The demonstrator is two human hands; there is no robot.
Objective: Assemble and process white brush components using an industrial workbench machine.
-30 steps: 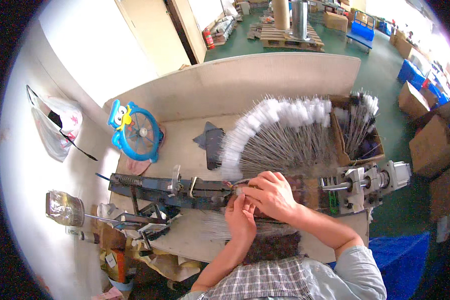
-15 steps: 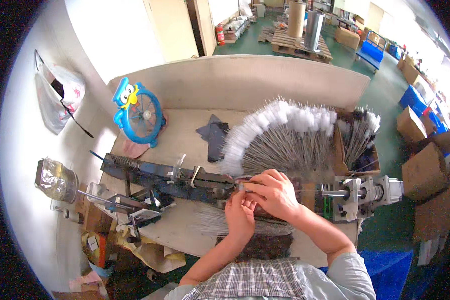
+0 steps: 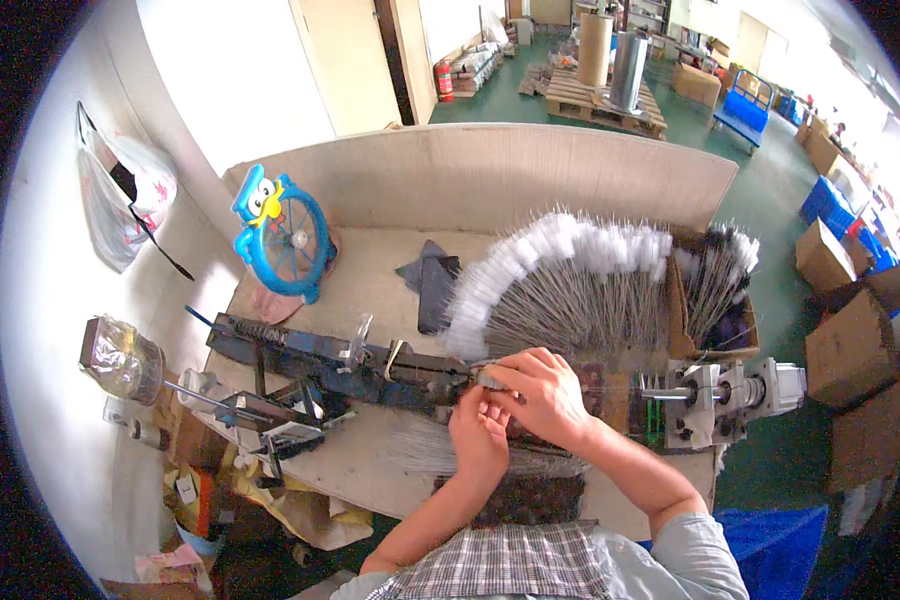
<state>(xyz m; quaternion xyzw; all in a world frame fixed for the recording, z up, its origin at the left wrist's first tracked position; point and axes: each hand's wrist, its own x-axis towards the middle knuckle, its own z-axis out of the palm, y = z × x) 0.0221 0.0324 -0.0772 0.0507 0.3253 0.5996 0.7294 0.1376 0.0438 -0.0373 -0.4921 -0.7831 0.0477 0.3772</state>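
Note:
At the middle of the bench my right hand (image 3: 542,396) and my left hand (image 3: 479,436) meet at the right end of a long dark metal bar (image 3: 340,365). Bent and pressed together, the right fingers pinch by the bar's end; what sits between them is hidden. My left hand is just below, its fingers curled closed, and its fingertips cover whatever they grip. Behind the hands fans out a big pile of twisted-wire brushes (image 3: 580,290) with white bristle heads. Loose thin wires (image 3: 425,445) lie left of my left wrist.
A motor with shaft clamps (image 3: 725,395) stands at the bench's right end. A cardboard box (image 3: 678,310) holds more brushes, some dark. A blue cartoon-bird fan (image 3: 285,240) and a dark phone (image 3: 436,292) are at the back left. A low board (image 3: 490,170) edges the bench's far side.
The whole view has shifted slightly, the scene sitting a little lower. Both hands stay at the bar's end, with only small finger movement.

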